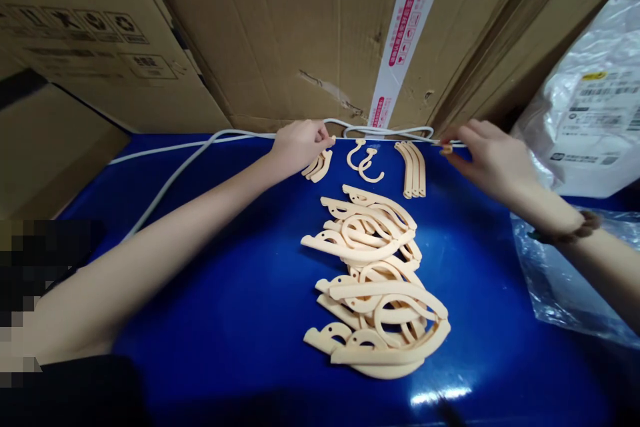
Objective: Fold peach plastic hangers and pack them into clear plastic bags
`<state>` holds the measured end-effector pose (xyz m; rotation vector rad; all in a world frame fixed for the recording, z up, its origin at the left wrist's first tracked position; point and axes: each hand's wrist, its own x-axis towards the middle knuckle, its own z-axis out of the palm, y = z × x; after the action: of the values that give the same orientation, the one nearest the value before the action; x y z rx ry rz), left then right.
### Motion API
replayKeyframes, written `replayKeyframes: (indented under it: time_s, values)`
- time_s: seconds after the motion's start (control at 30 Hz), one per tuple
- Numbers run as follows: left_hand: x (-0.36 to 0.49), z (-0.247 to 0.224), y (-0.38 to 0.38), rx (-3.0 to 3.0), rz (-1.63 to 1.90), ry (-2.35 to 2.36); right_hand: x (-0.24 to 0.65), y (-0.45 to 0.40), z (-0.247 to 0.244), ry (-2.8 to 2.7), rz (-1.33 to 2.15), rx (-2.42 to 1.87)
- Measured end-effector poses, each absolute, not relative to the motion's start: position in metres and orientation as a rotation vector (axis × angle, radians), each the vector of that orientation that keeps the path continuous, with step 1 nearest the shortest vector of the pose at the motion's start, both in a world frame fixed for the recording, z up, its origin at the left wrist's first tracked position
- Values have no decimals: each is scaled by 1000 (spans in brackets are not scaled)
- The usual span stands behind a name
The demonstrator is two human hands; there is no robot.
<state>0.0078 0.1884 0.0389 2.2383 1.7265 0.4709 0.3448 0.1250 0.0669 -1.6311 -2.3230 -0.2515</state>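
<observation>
Near the back edge of the blue table, my left hand [303, 145] is closed in a pinch on a small beige plastic piece, just above some short curved pieces [319, 167]. My right hand [483, 153], at the right, pinches another small beige piece [447, 149]; its fingers are slightly blurred. Between the hands lie beige hooks [371, 170] and a row of curved arms [414, 170]. Closer to me, folded beige hanger parts are piled in an upper heap [370, 223] and a lower heap [385, 320].
Cardboard boxes [300, 33] stand behind the blue table [225, 320]. A white cable [173, 180] runs along the back and left. A plastic-wrapped package [590, 107] and a clear bag [565, 280] are at the right.
</observation>
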Motion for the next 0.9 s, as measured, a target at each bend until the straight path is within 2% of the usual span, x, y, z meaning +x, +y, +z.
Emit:
replayKeyframes:
  time_s: [0.17, 0.27, 0.4, 0.5, 0.67, 0.9]
  values:
    - [9, 34, 174, 2409, 535, 1799, 361, 114, 42, -2537, -189, -1610]
    - [12, 45, 160, 2576, 505, 1511, 367, 110, 33, -2570, -135, -1595]
    - [12, 66, 133, 2467, 40, 960, 368, 111, 30, -2564, -81, -1566]
    - [11, 76, 117, 2432, -148, 867, 361, 113, 32, -2563, -27, -1498]
    - [11, 74, 118, 2284, -116, 871, 325, 100, 50, -2531, -54, -1368]
    - [15, 78, 129, 2034, 201, 886, 254, 76, 73, -2486, 404, -1120]
